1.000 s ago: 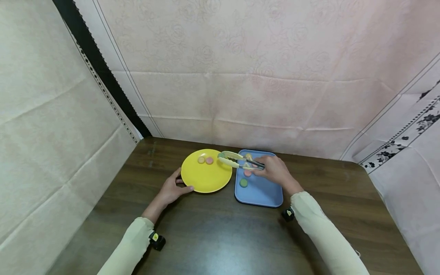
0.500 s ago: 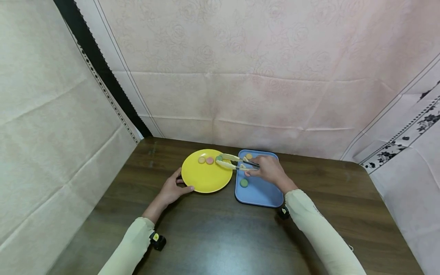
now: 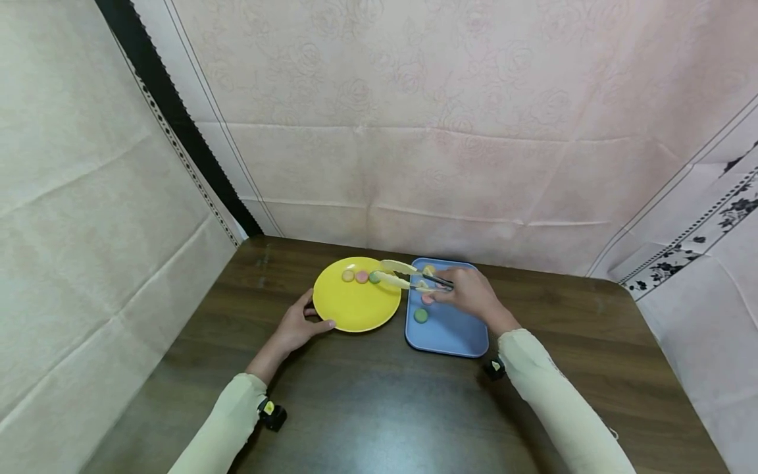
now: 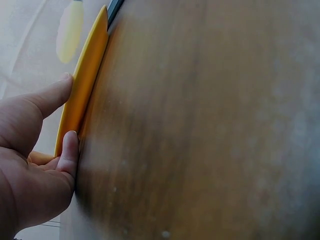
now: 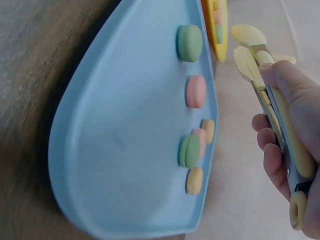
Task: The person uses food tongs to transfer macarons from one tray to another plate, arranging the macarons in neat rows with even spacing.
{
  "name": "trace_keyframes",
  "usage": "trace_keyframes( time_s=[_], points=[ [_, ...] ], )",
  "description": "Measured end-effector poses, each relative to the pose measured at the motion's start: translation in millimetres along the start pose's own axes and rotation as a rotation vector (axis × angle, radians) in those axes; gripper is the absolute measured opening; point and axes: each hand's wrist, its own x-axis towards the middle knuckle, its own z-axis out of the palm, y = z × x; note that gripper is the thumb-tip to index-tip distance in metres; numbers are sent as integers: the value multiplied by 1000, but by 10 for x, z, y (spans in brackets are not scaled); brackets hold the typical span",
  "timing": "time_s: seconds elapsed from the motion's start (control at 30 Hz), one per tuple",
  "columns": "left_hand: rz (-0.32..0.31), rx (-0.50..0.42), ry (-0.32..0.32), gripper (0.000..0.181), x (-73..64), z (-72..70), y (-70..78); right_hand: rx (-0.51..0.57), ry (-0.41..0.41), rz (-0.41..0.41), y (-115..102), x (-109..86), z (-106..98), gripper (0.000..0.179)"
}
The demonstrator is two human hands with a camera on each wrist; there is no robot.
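Left hand (image 3: 299,327) pinches the yellow plate (image 3: 352,306) at its near-left rim. Right hand (image 3: 470,293) is clamped on the tongs (image 5: 292,137); tong arms apart, nothing between the tips, held over the plate's right side. Plate is just left of the blue tray (image 3: 447,332). On its far half, left to right: yellow macaron (image 3: 348,276), pink macaron (image 3: 362,276), green macaron (image 3: 374,278).

Risks: nearer tong tip looks very close to the green macaron, contact unclear; a low leftward swing could shove it into the pink one. Left hand lifting the rim could tilt the plate and slide the row.

Views: in the head view the right hand covers part of the tray; right wrist shows six macarons (image 5: 196,91) there. Only left wrist shows the plate side-on, thumb at the rim, fingertip low against its side.
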Motion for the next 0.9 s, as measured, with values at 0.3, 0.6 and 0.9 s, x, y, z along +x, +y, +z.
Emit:
trace_keyframes(
  time_s=[0.3,0.6,0.9],
  points=[
    [-16,11,3,107,9,-12,6,14,51,24,39,-310,-282,53],
    [-20,1,-5,108,7,0,-1,2,95,86,116,-755,-439,56],
    [-25,4,-1,107,8,16,-8,-50,52,106,175,-1170,-394,53]
  ],
)
